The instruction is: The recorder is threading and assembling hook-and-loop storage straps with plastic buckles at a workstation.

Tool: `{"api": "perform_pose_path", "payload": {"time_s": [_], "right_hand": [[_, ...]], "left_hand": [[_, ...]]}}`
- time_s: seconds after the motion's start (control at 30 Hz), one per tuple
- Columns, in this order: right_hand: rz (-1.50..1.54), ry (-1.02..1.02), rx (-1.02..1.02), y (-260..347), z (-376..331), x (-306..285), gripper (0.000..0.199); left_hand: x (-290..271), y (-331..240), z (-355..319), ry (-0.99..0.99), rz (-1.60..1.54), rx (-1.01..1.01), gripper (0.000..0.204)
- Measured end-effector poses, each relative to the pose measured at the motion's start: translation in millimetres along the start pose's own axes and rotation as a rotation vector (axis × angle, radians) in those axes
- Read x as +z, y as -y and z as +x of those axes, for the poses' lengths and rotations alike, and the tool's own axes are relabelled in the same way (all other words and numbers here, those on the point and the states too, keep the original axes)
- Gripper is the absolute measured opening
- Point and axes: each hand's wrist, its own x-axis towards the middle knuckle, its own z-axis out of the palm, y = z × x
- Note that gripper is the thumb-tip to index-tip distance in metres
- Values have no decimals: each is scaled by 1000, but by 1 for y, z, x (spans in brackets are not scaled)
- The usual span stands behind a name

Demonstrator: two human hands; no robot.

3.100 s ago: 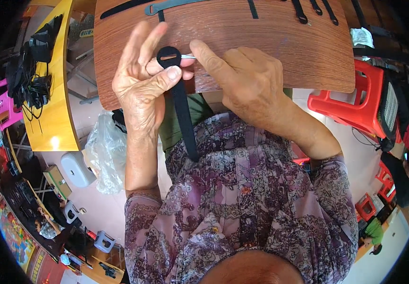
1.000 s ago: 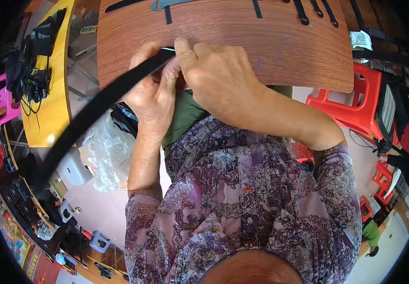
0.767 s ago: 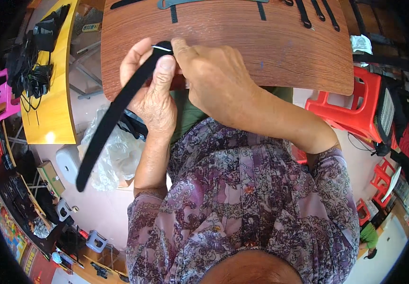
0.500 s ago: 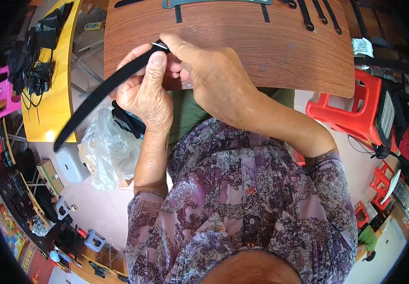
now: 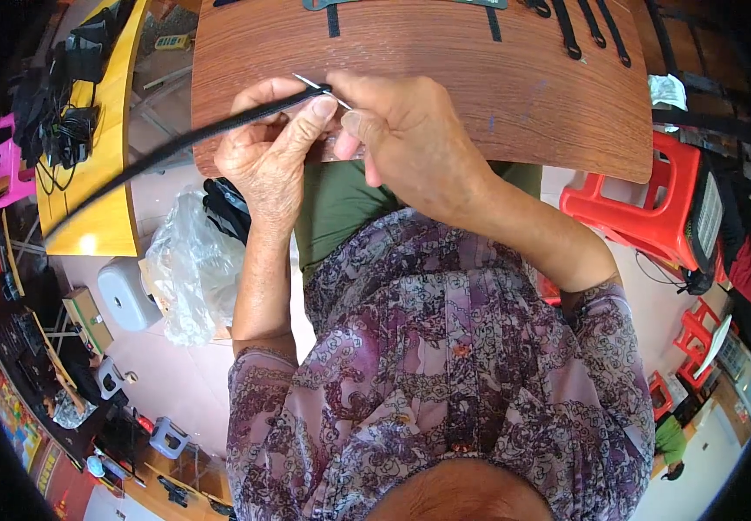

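Between my hands, just over the near part of the brown table, a long black strap trails off to the lower left, its edge turned up. My left hand pinches it close to its end with the thumb and fingers. A thin silvery metal pin lies slantwise across that end, sticking out on both sides. My right hand is closed at the pin's lower end, thumb against it, with the forefinger beside the strap's tip. Whether the pin passes through the strap or only across it, I cannot tell.
On the brown table, several black straps with looped ends lie at the far right, and a grey-green flat piece is at the far edge. A yellow table with black cables stands left; a red stool, right. A clear plastic bag sits below left.
The strap has swung up and outward to the left and turned edge-on. More of the pin shows, and my right thumb has come against its lower end.
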Motion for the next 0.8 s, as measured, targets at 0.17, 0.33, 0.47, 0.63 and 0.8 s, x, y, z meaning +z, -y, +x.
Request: {"api": "perform_pose_path", "payload": {"time_s": [0.17,0.33,0.47,0.63,0.8], "right_hand": [[-73,-1,-26,15,-5,-1,15],[362,172,268,20,-6,-6,31],[510,187,387,28,-4,-11,30],[606,98,442,22,-5,-5,17],[580,140,406,21,-3,-6,18]], "left_hand": [[-3,5,1,23,-80,36,31],[-10,4,1,41,-119,75,32],[-12,5,4,62,-45,101,29],[-19,9,3,92,45,151,33],[-21,16,8,134,313,420,38]]}}
